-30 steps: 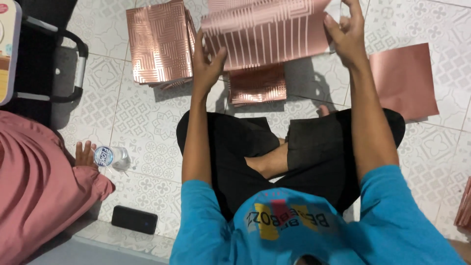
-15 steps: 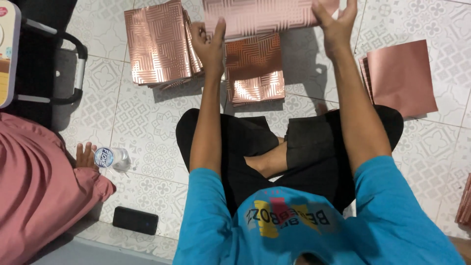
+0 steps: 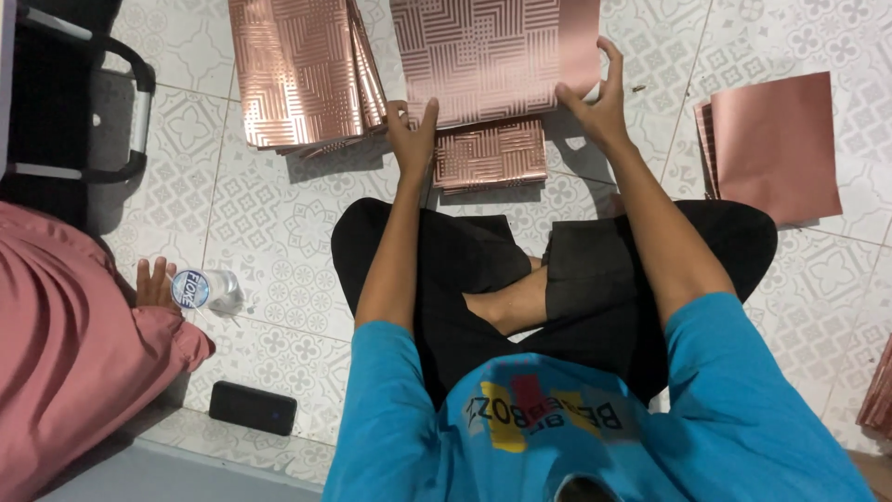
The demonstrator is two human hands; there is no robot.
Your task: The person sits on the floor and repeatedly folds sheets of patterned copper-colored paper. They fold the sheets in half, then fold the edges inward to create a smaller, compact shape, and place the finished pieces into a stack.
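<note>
The person wears a bright blue T-shirt (image 3: 595,437) with short sleeves that end above the elbows. On its chest, at about six o'clock in the view, sits a print (image 3: 544,409) of yellow, red and dark blue blocks with lettering. Black shorts (image 3: 595,288) cover the legs. The forearms, the left hand (image 3: 413,139), the right hand (image 3: 599,102) and one foot (image 3: 506,307) are bare.
</note>
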